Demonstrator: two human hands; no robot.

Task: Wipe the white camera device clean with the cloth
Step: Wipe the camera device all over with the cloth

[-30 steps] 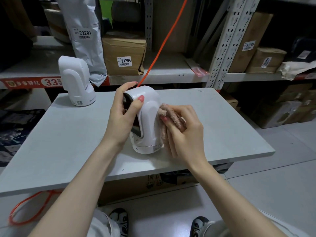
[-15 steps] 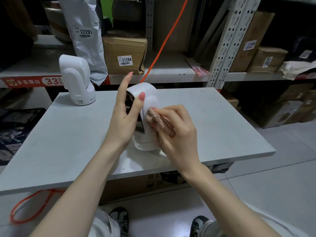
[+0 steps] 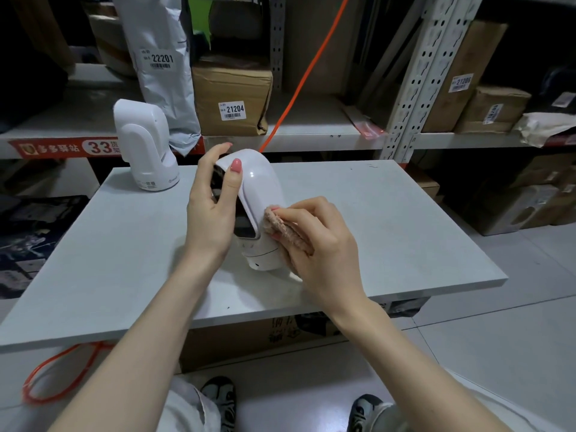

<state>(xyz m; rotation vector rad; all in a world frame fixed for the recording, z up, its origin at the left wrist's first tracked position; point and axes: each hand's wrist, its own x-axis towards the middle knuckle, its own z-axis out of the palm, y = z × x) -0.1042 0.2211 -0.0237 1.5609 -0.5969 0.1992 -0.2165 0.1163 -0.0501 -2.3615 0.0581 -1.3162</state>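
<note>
A white camera device (image 3: 263,188) stands tilted on the grey table (image 3: 389,219), its top leaning away from me. My left hand (image 3: 213,213) grips its upper left side, thumb across the front edge and fingers curled over the dark lens face. My right hand (image 3: 318,244) holds a pinkish-beige cloth (image 3: 288,230) bunched under the fingers and presses it against the camera's lower right side, near the base.
A second white camera (image 3: 145,145) stands at the table's far left corner. Shelving behind holds cardboard boxes (image 3: 232,98) and a grey mail bag (image 3: 159,67). An orange cable (image 3: 307,73) runs diagonally down behind the table. My shoes (image 3: 219,400) show below the near edge.
The camera has been tipped further back and turned. My right hand with the cloth slid from the upper side down toward the base. My left fingers curled over the top.
</note>
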